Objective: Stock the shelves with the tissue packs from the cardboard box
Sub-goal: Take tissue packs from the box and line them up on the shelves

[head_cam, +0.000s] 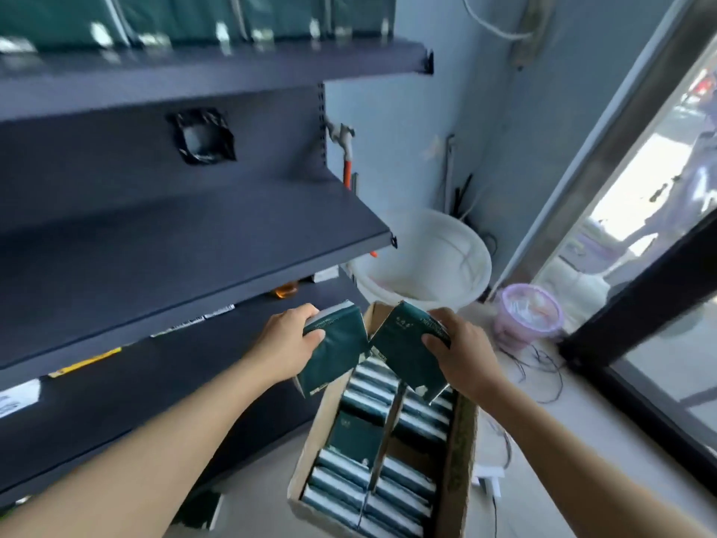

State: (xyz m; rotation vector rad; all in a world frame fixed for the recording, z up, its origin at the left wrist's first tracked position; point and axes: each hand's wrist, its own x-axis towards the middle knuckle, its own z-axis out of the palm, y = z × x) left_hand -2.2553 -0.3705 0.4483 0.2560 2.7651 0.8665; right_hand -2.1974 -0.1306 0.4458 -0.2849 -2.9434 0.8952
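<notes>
My left hand grips a dark green tissue pack above the far end of the cardboard box. My right hand grips a second green tissue pack beside it, tilted, the two packs nearly touching. Inside the box lie several more green packs in two rows split by a cardboard divider. To my left stands the dark shelf unit; its middle shelf is bare, and the top shelf carries a row of green packs.
A white bucket stands behind the box under a wall tap. A small purple basket sits at the right near a glass door. Thin cables trail on the floor. The lowest shelf holds a few small items.
</notes>
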